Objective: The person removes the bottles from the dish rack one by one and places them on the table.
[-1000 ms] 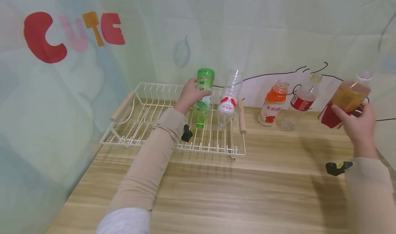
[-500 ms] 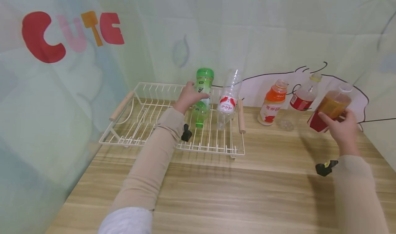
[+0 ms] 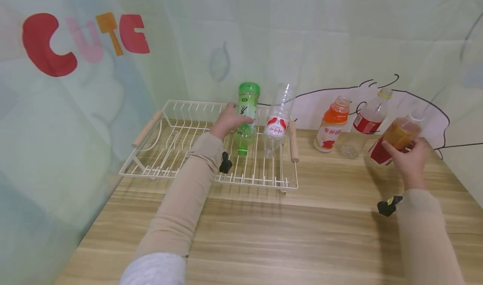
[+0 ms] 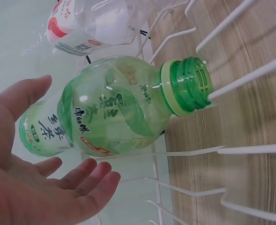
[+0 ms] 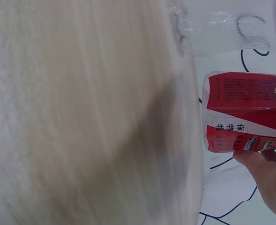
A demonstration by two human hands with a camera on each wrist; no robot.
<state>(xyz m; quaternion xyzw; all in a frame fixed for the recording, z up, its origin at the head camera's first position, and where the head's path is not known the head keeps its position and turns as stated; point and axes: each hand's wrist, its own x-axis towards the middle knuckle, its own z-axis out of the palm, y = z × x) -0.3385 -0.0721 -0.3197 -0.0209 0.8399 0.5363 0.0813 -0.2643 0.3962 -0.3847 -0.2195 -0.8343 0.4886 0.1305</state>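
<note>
In the head view, a green bottle (image 3: 247, 109) stands upside down in the white wire dish rack (image 3: 177, 177), mouth low between the wires. My left hand (image 3: 229, 120) is beside it. The left wrist view shows that hand (image 4: 48, 183) with relaxed fingers and the thumb spread, around the bottle's (image 4: 123, 105) lower part without a visible grip. A clear bottle with a red and white label (image 3: 277, 125) leans upside down to its right. At the right, my right hand (image 3: 410, 161) grips a squarish bottle with a red and amber label (image 3: 396, 136), tilted, its red base (image 5: 243, 112) seemingly just above the table.
An orange-and-white labelled bottle (image 3: 332, 125) and a clear bottle with a red label (image 3: 366, 123) stand uncapped on the wooden table (image 3: 286, 239), between rack and right hand. A printed curtain (image 3: 241, 37) hangs behind. The rack has wooden handles (image 3: 294, 142).
My right hand has moved left and slightly lower with the squarish bottle, closer to the clear red-labelled bottle. My left hand has stayed almost in place beside the green bottle.
</note>
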